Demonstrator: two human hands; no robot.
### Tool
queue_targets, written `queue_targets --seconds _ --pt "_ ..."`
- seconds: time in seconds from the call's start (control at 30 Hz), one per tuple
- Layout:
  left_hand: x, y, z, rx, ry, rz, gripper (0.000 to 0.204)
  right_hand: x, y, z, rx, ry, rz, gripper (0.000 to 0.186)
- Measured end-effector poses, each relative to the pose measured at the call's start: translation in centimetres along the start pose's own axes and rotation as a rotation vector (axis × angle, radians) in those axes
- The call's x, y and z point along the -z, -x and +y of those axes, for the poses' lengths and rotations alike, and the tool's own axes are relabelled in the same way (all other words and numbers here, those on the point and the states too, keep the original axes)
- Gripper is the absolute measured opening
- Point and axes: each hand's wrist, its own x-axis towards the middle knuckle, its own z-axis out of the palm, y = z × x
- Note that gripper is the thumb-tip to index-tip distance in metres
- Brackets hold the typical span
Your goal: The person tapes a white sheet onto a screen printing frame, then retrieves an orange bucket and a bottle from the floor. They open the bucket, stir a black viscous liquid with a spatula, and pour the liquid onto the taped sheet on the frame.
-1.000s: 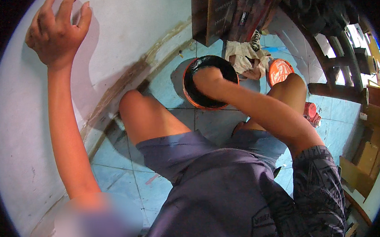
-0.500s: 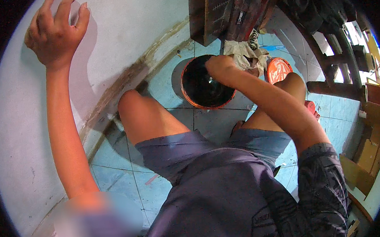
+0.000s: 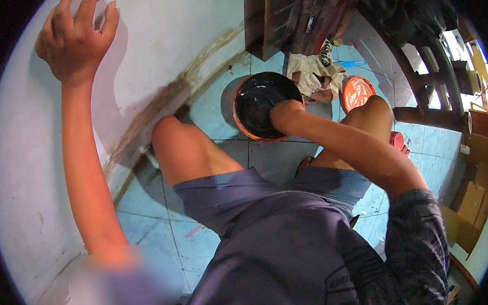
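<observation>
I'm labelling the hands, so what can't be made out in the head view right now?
Right hand: head view; its fingers are lost behind the back of the hand in the dark bucket, so any grip is unclear.
Left hand: head view; the top edge cuts off some fingertips.
Left arm: head view; a blurred patch covers its upper end.
</observation>
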Motion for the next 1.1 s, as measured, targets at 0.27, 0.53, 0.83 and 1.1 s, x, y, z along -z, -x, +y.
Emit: queue_targets --seconds 0.27,0.53,0.83,1.1 --pt "0.4 0.1 -0.2 0.001 0.056 0.002 0.028 1.5 -0.4 3.9 -0.196 -0.024 0.011 0.024" --pt "1.2 -0.8 1.2 0.037 0.032 0.028 0.029 3.6 -2.7 -0.9 -0.096 -0.122 0.119 0.023" --pt "2.9 -1.5 0.8 -0.003 0.095 -0.077 0.030 1.1 -0.6 -2.7 0.021 0.015 0.083 0.020" --pt "2.8 -1.8 2.5 0.069 0.131 -0.045 0.030 -0.7 0.2 1.2 -0.092 -0.060 0.047 0.022"
